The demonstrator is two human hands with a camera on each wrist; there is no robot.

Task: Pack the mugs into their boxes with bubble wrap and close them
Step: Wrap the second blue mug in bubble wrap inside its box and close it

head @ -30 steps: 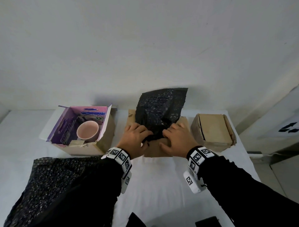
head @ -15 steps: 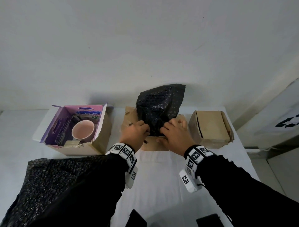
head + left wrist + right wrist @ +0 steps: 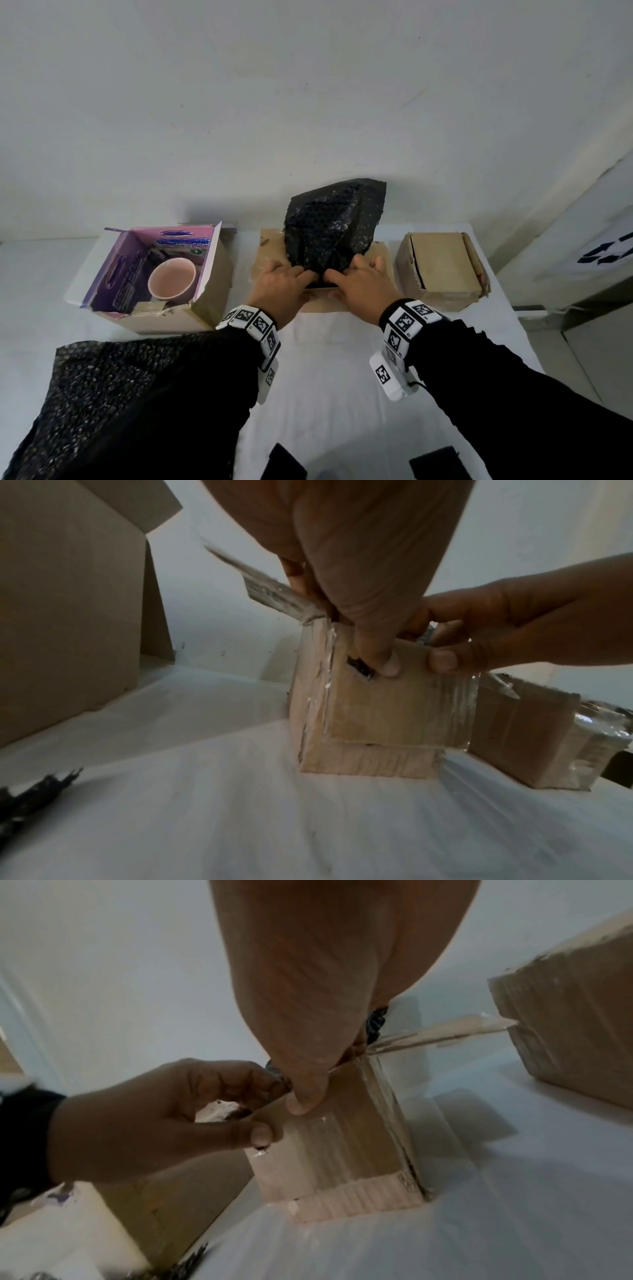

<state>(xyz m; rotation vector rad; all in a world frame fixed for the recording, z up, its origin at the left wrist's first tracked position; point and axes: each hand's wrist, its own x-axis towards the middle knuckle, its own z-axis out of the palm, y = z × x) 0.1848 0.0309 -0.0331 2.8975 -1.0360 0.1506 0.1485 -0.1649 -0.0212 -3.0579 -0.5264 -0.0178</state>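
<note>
Bubble wrap (image 3: 334, 233), black, sticks up out of the middle cardboard box (image 3: 270, 246) at the far side of the white table (image 3: 329, 377), bulging well above the rim. Whether a mug sits under it: cannot tell, wrap hides the inside.

Left hand (image 3: 279, 291) at the box's near-left corner, fingers curled into the opening on the wrap, thumb (image 3: 387, 664) pressed on the outside front wall by a small torn hole. Grip: narrow, pinching wrap plus box edge.

Right hand (image 3: 359, 289) mirrors it at the near-right, fingers down on the wrap, thumb (image 3: 304, 1102) on the front wall. Grip likewise narrow, on wrap and rim. Both hands nearly touch each other at the middle of the front edge.

Side flaps of that box stand out sideways, taped edges visible in the wrist views.

Left of it: open purple-lined box (image 3: 150, 274), flaps up, pink mug (image 3: 172, 282) upright inside, unwrapped. Right of it: brown box (image 3: 442, 270) with flaps folded shut, just beside the middle one, not touching.

Second black bubble wrap sheet (image 3: 113, 394) lies flat at the table's near-left, partly under the left sleeve (image 3: 191, 394).
</note>
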